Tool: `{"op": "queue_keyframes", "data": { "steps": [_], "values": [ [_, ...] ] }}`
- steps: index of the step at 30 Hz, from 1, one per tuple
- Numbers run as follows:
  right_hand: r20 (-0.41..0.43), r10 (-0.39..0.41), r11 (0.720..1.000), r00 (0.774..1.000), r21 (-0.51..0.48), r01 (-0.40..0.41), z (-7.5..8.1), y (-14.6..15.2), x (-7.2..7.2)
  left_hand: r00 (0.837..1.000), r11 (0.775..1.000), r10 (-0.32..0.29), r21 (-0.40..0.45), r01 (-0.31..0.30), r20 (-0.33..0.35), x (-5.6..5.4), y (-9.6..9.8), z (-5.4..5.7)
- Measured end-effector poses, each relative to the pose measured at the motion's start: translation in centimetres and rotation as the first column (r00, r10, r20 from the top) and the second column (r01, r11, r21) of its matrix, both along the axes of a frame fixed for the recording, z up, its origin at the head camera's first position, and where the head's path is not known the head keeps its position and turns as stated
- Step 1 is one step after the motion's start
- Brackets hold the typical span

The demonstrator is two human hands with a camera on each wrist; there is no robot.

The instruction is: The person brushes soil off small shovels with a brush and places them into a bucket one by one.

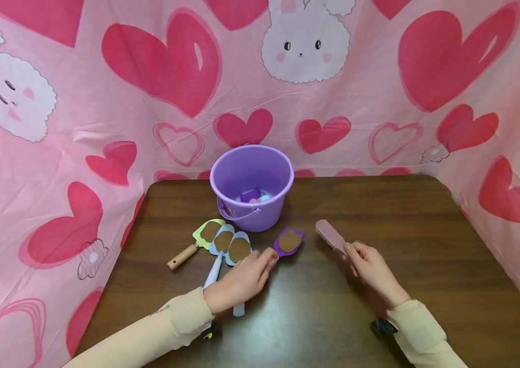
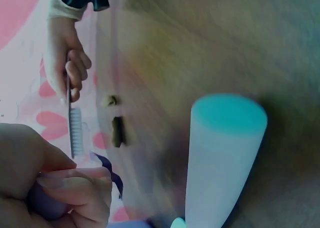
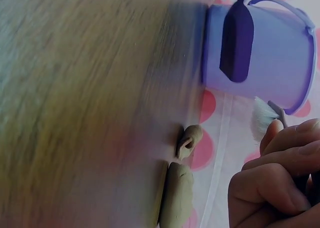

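Observation:
My left hand (image 1: 246, 278) grips the handle of a small purple toy shovel (image 1: 290, 241), its blade covered by a brown layer, held in front of the bucket. In the left wrist view, the fingers curl around the purple handle end (image 2: 46, 202). My right hand (image 1: 372, 266) pinches the handle of a pink brush (image 1: 330, 234), its head pointing towards the shovel and its white bristles (image 3: 262, 120) showing in the right wrist view. Brush and shovel are apart. Under and beside my left forearm lie two light blue shovels (image 1: 223, 240) with brown on their blades.
A purple bucket (image 1: 260, 217) with small coloured things inside stands at the back of the wooden table. A green shovel (image 1: 200, 237) with a wooden handle lies left of the blue ones. Two brown clay-like lumps (image 3: 177, 193) rest on the table. Heart-patterned cloth surrounds it.

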State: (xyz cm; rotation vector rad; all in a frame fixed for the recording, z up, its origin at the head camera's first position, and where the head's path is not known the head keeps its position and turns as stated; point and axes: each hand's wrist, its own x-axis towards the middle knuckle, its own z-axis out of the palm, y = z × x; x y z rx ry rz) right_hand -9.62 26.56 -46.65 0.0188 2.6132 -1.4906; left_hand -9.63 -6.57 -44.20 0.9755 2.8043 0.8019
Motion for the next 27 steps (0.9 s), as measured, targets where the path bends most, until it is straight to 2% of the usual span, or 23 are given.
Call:
{"op": "queue_keyframes", "data": {
  "steps": [4,11,17,23,27],
  "values": [
    [-0.022,0.023,1.000,1.000,0.012,-0.023,-0.2,-0.5,-0.1,0.996,0.999,0.038,0.023,-0.037,-0.086,-0.7,0.1,-0.1],
    [-0.009,0.050,0.999,0.999,-0.008,-0.050,-0.1,-1.6,-0.2,0.985,0.998,0.065,0.002,-0.066,-0.160,-1.6,0.3,0.3],
    [-0.016,0.119,0.993,0.993,0.009,-0.119,0.2,-2.7,-0.3,0.948,0.994,0.091,-0.028,-0.105,-0.305,-2.1,0.7,0.4],
    [-0.021,0.195,0.980,0.981,0.028,-0.195,0.2,-3.7,-0.3,0.923,0.987,0.117,-0.058,-0.148,-0.368,-2.4,1.2,0.5],
    [-0.035,0.219,0.975,0.975,0.049,-0.217,-0.1,-4.1,-0.3,0.905,0.985,0.130,-0.050,-0.164,-0.405,-2.6,1.4,0.5]
  ]
}}
